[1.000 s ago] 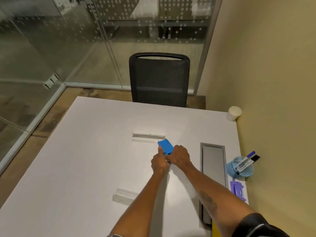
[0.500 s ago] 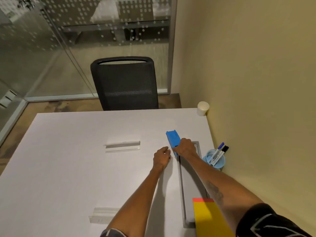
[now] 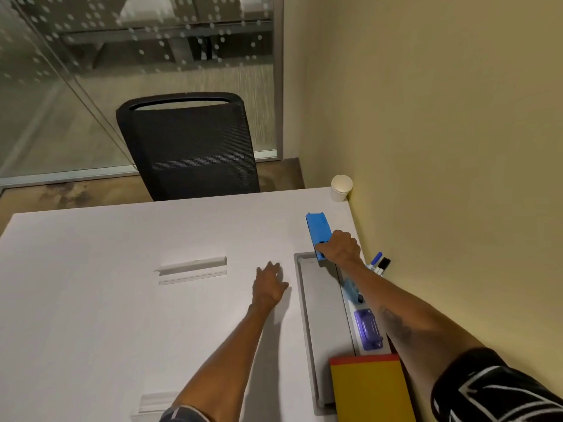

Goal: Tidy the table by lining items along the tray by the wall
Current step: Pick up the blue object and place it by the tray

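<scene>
Pinching the blue block (image 3: 318,231), the right hand (image 3: 339,248) hides its near end; left hand (image 3: 269,284) lies spread flat

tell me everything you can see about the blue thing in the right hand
The blue piece is a long, bright blue channel with raised side edges, plastic by its look. It lies on the white table, in line with the far end of the grey tray, pointing toward the paper cup. The right hand holds its near end, hiding that part.

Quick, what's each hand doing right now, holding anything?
Left hand: open, flat on the table, holding nothing.
Right hand: closed around the blue block at the tray's far end.
</scene>
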The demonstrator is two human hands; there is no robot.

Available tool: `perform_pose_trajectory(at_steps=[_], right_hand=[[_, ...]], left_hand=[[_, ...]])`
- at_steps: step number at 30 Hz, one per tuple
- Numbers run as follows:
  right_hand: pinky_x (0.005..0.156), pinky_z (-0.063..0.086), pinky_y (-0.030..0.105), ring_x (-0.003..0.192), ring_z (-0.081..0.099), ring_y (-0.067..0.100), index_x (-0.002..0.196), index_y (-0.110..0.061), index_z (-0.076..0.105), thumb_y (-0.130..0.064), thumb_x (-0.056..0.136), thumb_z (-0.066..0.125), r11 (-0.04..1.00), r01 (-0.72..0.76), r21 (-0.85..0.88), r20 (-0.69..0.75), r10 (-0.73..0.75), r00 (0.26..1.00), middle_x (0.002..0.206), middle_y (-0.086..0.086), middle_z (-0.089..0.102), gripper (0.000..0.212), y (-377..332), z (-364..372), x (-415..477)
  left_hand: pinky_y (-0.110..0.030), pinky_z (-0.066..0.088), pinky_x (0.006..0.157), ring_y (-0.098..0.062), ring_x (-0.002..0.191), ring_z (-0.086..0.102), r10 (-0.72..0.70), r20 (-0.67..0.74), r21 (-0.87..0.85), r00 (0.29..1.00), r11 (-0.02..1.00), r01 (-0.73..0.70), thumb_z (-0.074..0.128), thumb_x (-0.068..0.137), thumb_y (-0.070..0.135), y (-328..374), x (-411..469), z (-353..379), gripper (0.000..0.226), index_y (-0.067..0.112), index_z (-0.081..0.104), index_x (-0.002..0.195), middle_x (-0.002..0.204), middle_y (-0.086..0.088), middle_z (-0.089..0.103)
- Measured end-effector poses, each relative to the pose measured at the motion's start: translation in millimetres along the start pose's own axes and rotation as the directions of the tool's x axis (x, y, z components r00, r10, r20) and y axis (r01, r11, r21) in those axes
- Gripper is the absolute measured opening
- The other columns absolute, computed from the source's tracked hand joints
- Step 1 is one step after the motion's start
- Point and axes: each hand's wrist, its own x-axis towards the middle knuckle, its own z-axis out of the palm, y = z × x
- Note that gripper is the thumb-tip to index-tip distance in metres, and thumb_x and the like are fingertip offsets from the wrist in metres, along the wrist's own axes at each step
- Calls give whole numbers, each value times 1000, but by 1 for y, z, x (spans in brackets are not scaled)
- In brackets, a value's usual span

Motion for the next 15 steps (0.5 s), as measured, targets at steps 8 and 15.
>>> perform_pose_trajectory(at_steps=[8, 15], right_hand=[[62, 44, 26, 78, 58, 18, 106, -5, 61, -45, 82, 70, 999, -39, -33, -19, 38, 999, 87, 6, 57, 48, 24, 1, 22], [60, 43, 27, 76, 56, 21, 103, -5, 62, -41, 81, 70, 993, -81, -84, -24, 79, 997, 87, 7, 59, 43, 38, 1, 38]], left_hand=[[-66, 21, 116, -49, 150, -6, -74, 90, 338, 993, 940, 39, 74, 83, 41, -21, 14, 15, 101, 23, 9, 158, 166, -5, -6], [-75, 20, 110, -45, 151, -13, -105, 98, 276, 990, 958, 75, 81, 79, 29, -25, 28, 22, 114, 30, -1, 158, 165, 3, -19]])
